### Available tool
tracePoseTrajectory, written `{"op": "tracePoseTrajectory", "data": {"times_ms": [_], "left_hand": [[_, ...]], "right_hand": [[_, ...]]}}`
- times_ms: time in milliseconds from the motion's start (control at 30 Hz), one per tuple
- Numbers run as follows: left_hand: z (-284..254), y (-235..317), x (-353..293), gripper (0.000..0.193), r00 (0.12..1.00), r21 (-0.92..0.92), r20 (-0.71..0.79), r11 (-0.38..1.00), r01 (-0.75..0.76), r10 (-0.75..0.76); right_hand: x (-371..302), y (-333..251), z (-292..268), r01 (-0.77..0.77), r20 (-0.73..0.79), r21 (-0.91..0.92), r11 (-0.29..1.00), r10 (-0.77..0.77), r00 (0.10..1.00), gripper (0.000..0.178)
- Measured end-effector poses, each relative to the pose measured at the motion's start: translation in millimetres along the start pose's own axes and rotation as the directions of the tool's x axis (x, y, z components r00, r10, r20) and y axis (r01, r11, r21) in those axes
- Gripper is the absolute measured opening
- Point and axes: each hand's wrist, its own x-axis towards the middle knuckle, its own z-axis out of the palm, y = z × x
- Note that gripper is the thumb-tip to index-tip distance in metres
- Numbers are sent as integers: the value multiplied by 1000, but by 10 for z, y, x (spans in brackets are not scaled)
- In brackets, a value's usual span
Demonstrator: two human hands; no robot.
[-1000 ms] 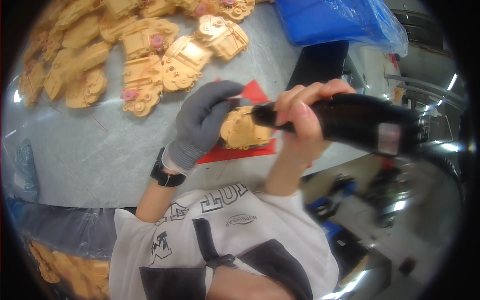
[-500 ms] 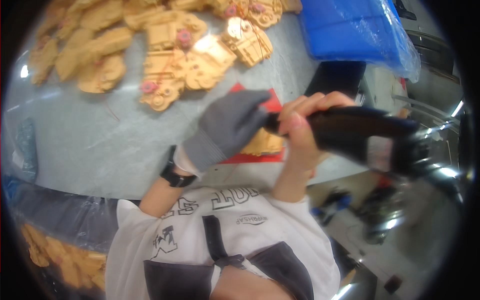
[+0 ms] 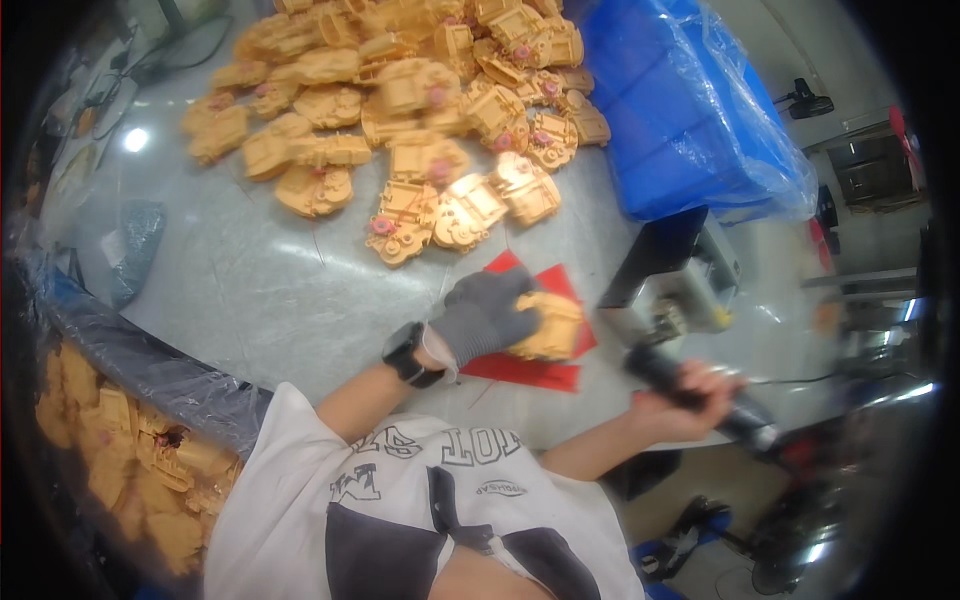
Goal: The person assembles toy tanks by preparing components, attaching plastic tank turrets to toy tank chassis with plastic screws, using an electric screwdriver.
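My left hand (image 3: pixel 485 315), in a grey glove, is closed on the left side of a yellow plastic housing (image 3: pixel 553 328). That housing rests on a red mat (image 3: pixel 520 372) on the table, and the glove hides part of it. Off to the right, my bare right hand (image 3: pixel 708 396) grips a black electric screwdriver (image 3: pixel 660 372). Its front end is beside a small white-and-black bench device (image 3: pixel 700 290), possibly touching it; blur keeps me from telling. The screwdriver is apart from the housing.
Many similar yellow housings (image 3: pixel 405 200) with small pink parts are heaped at the far side of the grey table (image 3: pixel 250 290). A blue bin (image 3: pixel 690 120) lined with clear plastic stands far right. More housings (image 3: pixel 150 450) fill a plastic-lined container at lower left.
My right hand has carried the screwdriver away from the housing, rightward and nearer to me, beside the bench device. My left hand stays at the housing, and more of it now shows. The view has shifted.
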Motion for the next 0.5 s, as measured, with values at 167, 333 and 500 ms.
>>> {"op": "tracePoseTrajectory", "data": {"times_ms": [167, 333, 500], "left_hand": [[-864, 121, -420, 34, 964, -612, -234, 752, -246, 124], [-1456, 15, -804, 16, 111, -626, -779, -776, -79, 617], [-1283, -366, -828, 36, 906, -626, -367, 663, -410, 213]], "right_hand": [[-91, -92, -17, -28, 27, 70, 997, 27, 999, 35], [-147, -15, 177, -129, 97, 177, 976, 113, 989, 36], [-195, 5, 180, -145, 61, 104, 984, 140, 988, 36]]}}
